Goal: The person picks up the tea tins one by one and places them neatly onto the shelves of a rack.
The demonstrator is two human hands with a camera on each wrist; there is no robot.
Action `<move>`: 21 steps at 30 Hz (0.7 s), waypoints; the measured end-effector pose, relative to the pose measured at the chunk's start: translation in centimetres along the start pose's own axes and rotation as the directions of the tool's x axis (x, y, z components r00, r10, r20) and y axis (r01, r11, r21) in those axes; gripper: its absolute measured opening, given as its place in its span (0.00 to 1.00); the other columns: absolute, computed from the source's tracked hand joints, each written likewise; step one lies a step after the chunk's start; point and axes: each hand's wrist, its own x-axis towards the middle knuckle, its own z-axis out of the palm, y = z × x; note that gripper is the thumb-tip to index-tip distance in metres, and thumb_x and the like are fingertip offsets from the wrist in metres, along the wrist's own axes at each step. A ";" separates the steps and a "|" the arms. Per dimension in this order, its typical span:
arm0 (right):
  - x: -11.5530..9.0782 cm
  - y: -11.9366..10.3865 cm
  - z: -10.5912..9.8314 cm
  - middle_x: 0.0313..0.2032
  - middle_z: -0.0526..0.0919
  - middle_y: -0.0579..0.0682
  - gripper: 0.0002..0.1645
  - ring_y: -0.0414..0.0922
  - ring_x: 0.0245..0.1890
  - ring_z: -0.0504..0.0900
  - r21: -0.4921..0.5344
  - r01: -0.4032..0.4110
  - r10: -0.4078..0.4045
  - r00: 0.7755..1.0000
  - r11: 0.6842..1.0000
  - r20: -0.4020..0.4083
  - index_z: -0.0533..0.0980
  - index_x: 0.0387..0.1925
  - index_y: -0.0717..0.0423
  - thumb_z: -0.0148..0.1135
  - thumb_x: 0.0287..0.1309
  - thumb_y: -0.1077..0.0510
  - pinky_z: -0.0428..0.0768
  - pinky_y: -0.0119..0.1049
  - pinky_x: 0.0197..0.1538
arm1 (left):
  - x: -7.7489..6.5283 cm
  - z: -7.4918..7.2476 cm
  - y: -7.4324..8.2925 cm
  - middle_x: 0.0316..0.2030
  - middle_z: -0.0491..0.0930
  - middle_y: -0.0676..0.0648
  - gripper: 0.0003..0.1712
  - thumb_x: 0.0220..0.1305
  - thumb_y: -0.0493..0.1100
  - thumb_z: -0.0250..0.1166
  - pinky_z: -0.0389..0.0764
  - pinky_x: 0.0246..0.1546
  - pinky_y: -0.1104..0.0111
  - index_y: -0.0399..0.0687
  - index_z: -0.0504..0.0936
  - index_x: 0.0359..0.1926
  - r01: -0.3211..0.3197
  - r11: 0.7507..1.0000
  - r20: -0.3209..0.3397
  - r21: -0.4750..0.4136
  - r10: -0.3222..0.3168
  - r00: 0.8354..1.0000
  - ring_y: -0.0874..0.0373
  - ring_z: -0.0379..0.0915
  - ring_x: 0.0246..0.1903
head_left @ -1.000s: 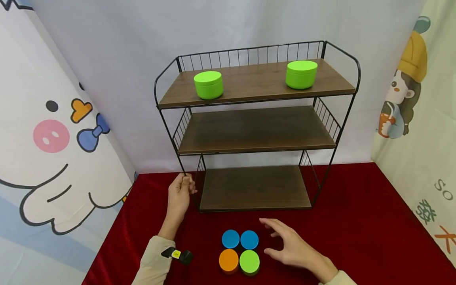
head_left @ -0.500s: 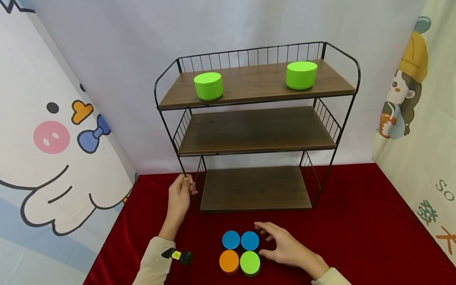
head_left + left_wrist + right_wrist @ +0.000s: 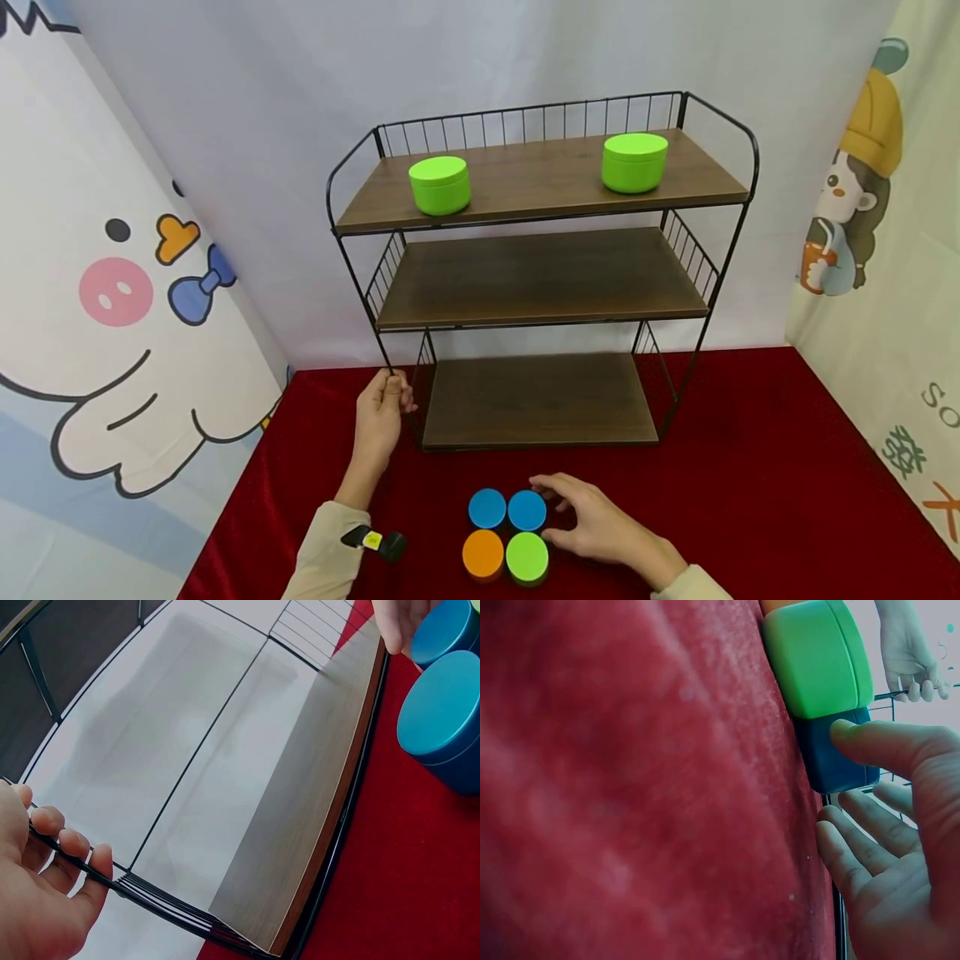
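Observation:
My left hand [image 3: 378,417] grips the left front post of a three-tier shelf rack [image 3: 540,279] with dark wooden boards and black wire frame. In the left wrist view its fingers [image 3: 99,862] curl round the black wire. My right hand [image 3: 600,523] is at the right side of the right blue round container [image 3: 527,510], thumb and fingers apart. In the right wrist view the thumb [image 3: 885,742] overlaps that blue container; I cannot tell whether it touches. Beside it stand another blue container [image 3: 487,508], an orange one [image 3: 483,553] and a green one [image 3: 527,556].
Two green lidded containers, one left [image 3: 440,187] and one right [image 3: 634,163], stand on the top shelf. A dark red cloth [image 3: 750,500] covers the table. White curtain hangs behind, with printed cartoon sheets [image 3: 112,292] at both sides.
My right hand has moved left, closer to the right blue container. The left hand keeps its grip on the post. The containers stay where they were.

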 end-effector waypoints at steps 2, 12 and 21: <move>0.0 0.0 0.0 0.63 0.78 0.56 0.37 0.40 0.50 0.81 0.004 -0.003 0.003 1.000 1.000 0.003 0.70 0.68 0.61 0.73 0.62 0.55 0.84 0.34 0.52 | -0.1 0.0 0.1 0.27 0.67 0.41 0.20 0.82 0.42 0.44 0.81 0.35 0.70 0.27 0.68 0.37 -0.003 1.000 0.001 0.004 0.003 1.000 0.58 0.68 0.27; 0.2 0.0 0.3 0.62 0.79 0.56 0.34 0.39 0.51 0.80 0.014 0.010 -0.010 1.000 1.000 0.000 0.72 0.66 0.61 0.73 0.63 0.56 0.84 0.33 0.52 | -0.1 0.1 0.1 0.26 0.66 0.41 0.21 0.82 0.43 0.45 0.81 0.35 0.71 0.26 0.68 0.37 -0.007 1.000 0.001 -0.011 0.007 1.000 0.58 0.67 0.27; 0.3 0.1 0.4 0.60 0.80 0.52 0.29 0.39 0.52 0.80 0.021 0.025 -0.025 1.000 0.999 -0.006 0.75 0.63 0.55 0.73 0.63 0.55 0.84 0.33 0.52 | -0.1 0.0 0.0 0.27 0.66 0.40 0.21 0.82 0.44 0.45 0.81 0.35 0.70 0.27 0.68 0.37 0.001 1.000 0.002 -0.008 -0.001 1.000 0.58 0.67 0.27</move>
